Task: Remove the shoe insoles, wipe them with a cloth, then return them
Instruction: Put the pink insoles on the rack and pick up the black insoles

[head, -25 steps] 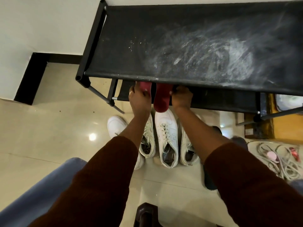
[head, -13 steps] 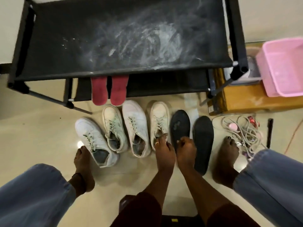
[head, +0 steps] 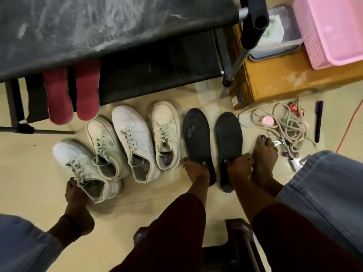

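Reaching down between the knees, the left hand (head: 196, 170) and right hand (head: 240, 165) each meet one of two black insoles on the floor (head: 29, 163). The left insole (head: 196, 132) and right insole (head: 228, 132) lie side by side, close but apart, just right of the row of four white shoes (head: 133, 138).

Each insole's long axis runs away from the person, toe end toward the rack (head: 98, 26) and heel end toward the hands. So the fingers sit at the near, heel part of each, and the rest stretches out ahead of them. The left hand's fingers curl over the left edge of the left insole near its heel and seem to grip it. The right hand's fingers curl across the right insole a little above its heel, which shows below the hand; they too look to be holding it. Each hand is plainly nearer its own insole, so neither arm needs to cross.

The coming move is probably a heel-first lift toward the lap. The right hand has little room, as a bare foot (head: 265, 154) touches it on the outer side.

Two red insoles (head: 57, 95) hang off the rack's lower shelf, well apart from both hands. Neither hand holds a cloth.
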